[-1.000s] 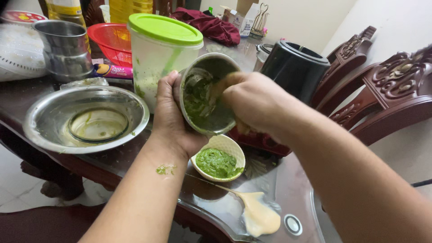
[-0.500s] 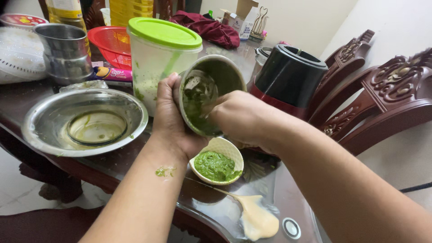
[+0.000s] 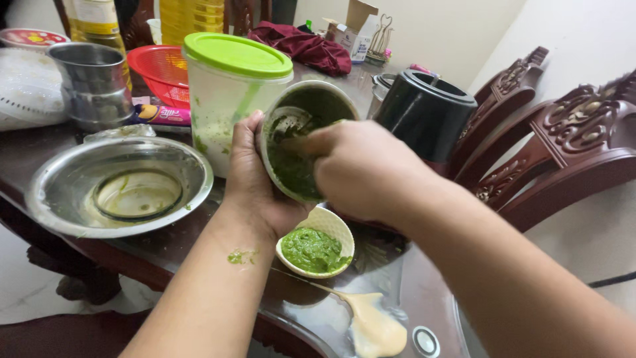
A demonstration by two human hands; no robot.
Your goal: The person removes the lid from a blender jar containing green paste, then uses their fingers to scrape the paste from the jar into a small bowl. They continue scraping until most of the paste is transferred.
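Nearest the camera, at the edge of the glass-topped table (image 3: 424,292), a pale cream smear (image 3: 374,328) lay on the glass beside a small round fitting. Just beyond it sat a small white bowl (image 3: 331,222) holding green paste (image 3: 311,250), directly under the tilted steel grinder jar (image 3: 301,142). The left hand (image 3: 255,176) gripped that jar from its left side, fingers and thumb wrapped closed around the wall, so the open mouth faced the camera and leaned down over the bowl; a spot of green paste clung to the left forearm. The right hand (image 3: 361,169) was at the jar's mouth with its fingers curled and reaching inside among the green paste coating the inner wall; whether they pinched anything could not be told, since the fingertips were hidden in the jar. To the left stood a wide steel bowl (image 3: 50,192), streaked with green and holding a ring-shaped lid in its bottom. Behind the jar rose a translucent container with a green lid (image 3: 228,86), touching or just behind the left hand. To the right stood the black blender base (image 3: 427,109). Farther back were a steel canister (image 3: 93,83), a red basket (image 3: 159,63), a dark red cloth (image 3: 308,46) and carved wooden chairs (image 3: 576,139).
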